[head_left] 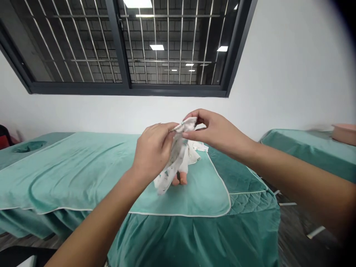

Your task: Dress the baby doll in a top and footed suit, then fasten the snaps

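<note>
A thin white baby garment (pixel 170 174) with a small dark print hangs between my hands above the bed. My left hand (pixel 152 148) is closed on its upper edge, thumb and fingers pressed together. From the right, my right hand (pixel 213 126) pinches the top corner between thumb and fingers. Behind the cloth lies a baby doll (pixel 183 178), its small feet pointing toward me. Most of the doll is hidden by the garment and my hands. Another white printed piece of clothing (pixel 200 147) shows around the doll, partly covered by my right hand.
A light green blanket (pixel 91 174) with white piping lies over the bed's darker green cover (pixel 244 178). At the right stands another green-covered bed (pixel 300 148) with a pink basin (pixel 345 133) on it. A barred window (pixel 178 89) is in the wall behind.
</note>
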### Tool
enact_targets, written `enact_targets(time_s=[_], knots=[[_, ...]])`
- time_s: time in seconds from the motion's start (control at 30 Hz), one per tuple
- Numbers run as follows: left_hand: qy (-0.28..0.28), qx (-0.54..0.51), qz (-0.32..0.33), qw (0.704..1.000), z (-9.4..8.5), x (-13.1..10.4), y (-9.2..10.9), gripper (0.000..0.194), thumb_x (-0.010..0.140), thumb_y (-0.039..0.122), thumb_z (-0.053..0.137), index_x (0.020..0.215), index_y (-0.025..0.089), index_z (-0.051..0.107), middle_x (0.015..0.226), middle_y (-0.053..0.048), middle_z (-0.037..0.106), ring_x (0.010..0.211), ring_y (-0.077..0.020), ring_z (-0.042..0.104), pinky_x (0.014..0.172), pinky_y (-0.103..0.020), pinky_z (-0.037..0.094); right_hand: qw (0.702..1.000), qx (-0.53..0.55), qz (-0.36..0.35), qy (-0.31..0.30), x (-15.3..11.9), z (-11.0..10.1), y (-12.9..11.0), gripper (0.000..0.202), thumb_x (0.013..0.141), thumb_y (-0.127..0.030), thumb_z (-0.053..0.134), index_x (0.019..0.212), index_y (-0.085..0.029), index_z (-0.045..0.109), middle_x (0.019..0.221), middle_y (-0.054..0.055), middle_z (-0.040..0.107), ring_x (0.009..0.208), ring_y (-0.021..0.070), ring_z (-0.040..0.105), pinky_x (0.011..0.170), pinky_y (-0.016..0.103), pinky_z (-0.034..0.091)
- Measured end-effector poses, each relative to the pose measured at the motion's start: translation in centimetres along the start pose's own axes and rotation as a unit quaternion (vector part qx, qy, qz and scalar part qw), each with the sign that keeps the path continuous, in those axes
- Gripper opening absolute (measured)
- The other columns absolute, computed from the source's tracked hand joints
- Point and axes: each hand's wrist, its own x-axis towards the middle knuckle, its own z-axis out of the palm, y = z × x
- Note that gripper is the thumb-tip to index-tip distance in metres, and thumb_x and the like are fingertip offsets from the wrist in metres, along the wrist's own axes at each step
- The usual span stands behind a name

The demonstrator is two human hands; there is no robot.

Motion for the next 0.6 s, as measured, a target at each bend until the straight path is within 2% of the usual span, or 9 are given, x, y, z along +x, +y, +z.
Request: enact_targets(time_s=[0.07,0.17,0.3,0.37,0.43,0.47,0.5,0.53,0.6], knots=[[0.035,-0.063,-0.039,0.997,-0.2,0.7,0.4,0.021,0.089,0.018,0.055,0.104,0.022,0.071,0.097,-0.001,0.070,0.090,-0.0174,0.064,0.088,-0.031,0.049,0.995,-0.098,-0.014,0.028,0.2,-0.4,0.1,0.022,0.077,-0.038,0.075,0.084,-0.019,0.066,0.088,0.002,0.058,0.089,0.0189,0.055,0.077,0.031,0.044],[0.015,-0.215,-0.128,0.968,-0.1,1.7,-0.1,0.018,0.086,0.024,0.062,0.102,0.019,0.070,0.089,-0.001,0.069,0.077,-0.0146,0.063,0.070,-0.025,0.050,0.990,-0.133,-0.028,0.034,0.4,-0.8,1.2,0.035,0.081,-0.051,0.071,0.070,-0.018,0.062,0.085,0.002,0.055,0.084,0.0172,0.053,0.073,0.029,0.041],[-0.154,-0.376,-0.273,0.872,1.2,1.3,-2.7,0.027,0.084,0.043,0.067,0.090,0.016,0.069,0.077,-0.003,0.066,0.061,-0.0124,0.059,0.052,-0.022,0.045,0.997,0.041,0.046,0.040,0.2,-0.4,4.0,0.046,0.082,-0.065,0.064,0.072,-0.020,0.057,0.072,0.000,0.050,0.068,0.0133,0.047,0.062,0.028,0.040],[-0.254,-0.408,-0.314,0.819,2.0,0.5,-4.2,0.038,0.081,0.052,0.069,0.087,0.015,0.068,0.075,-0.005,0.065,0.058,-0.0132,0.059,0.050,-0.023,0.044,0.988,0.126,0.076,0.054,0.0,0.1,5.6,0.050,0.081,-0.071,0.059,0.074,-0.021,0.055,0.067,-0.001,0.048,0.062,0.0128,0.045,0.058,0.027,0.039],[-0.327,-0.418,-0.327,0.782,2.5,-0.2,-5.5,0.042,0.075,0.054,0.074,0.088,0.014,0.068,0.078,-0.007,0.067,0.061,-0.0153,0.061,0.050,-0.024,0.046,0.981,0.161,0.093,0.054,-0.3,0.5,7.1,0.051,0.082,-0.073,0.055,0.075,-0.022,0.054,0.066,-0.001,0.048,0.061,0.0131,0.045,0.055,0.027,0.037],[-0.333,-0.420,-0.330,0.777,2.7,-0.5,-6.1,0.042,0.073,0.052,0.077,0.088,0.015,0.067,0.079,-0.007,0.067,0.062,-0.0156,0.062,0.051,-0.024,0.046,0.981,0.163,0.100,0.045,-0.4,0.5,7.9,0.051,0.084,-0.072,0.054,0.075,-0.022,0.054,0.065,-0.001,0.048,0.060,0.0131,0.044,0.054,0.027,0.036],[-0.313,-0.424,-0.333,0.782,2.8,-0.8,-6.7,0.039,0.072,0.049,0.079,0.087,0.016,0.066,0.078,-0.005,0.066,0.061,-0.0149,0.061,0.051,-0.024,0.046,0.982,0.153,0.105,0.025,-0.6,0.5,8.6,0.051,0.085,-0.071,0.053,0.074,-0.022,0.053,0.065,-0.001,0.047,0.059,0.0128,0.043,0.054,0.027,0.035],[-0.272,-0.429,-0.334,0.794,3.0,-1.0,-7.2,0.035,0.072,0.045,0.080,0.084,0.017,0.064,0.076,-0.003,0.064,0.060,-0.0133,0.060,0.050,-0.022,0.045,0.986,0.130,0.108,-0.007,-0.8,0.4,9.3,0.050,0.085,-0.070,0.054,0.072,-0.022,0.053,0.064,-0.001,0.046,0.058,0.0122,0.041,0.053,0.026,0.033],[-0.175,-0.444,-0.336,0.813,3.3,-1.3,-7.9,0.030,0.075,0.042,0.078,0.078,0.018,0.059,0.069,0.001,0.058,0.054,-0.0096,0.054,0.047,-0.019,0.041,0.984,0.064,0.121,-0.113,-1.1,0.0,10.7,0.048,0.082,-0.066,0.062,0.069,-0.020,0.053,0.064,-0.003,0.044,0.058,0.0108,0.038,0.052,0.025,0.029]])
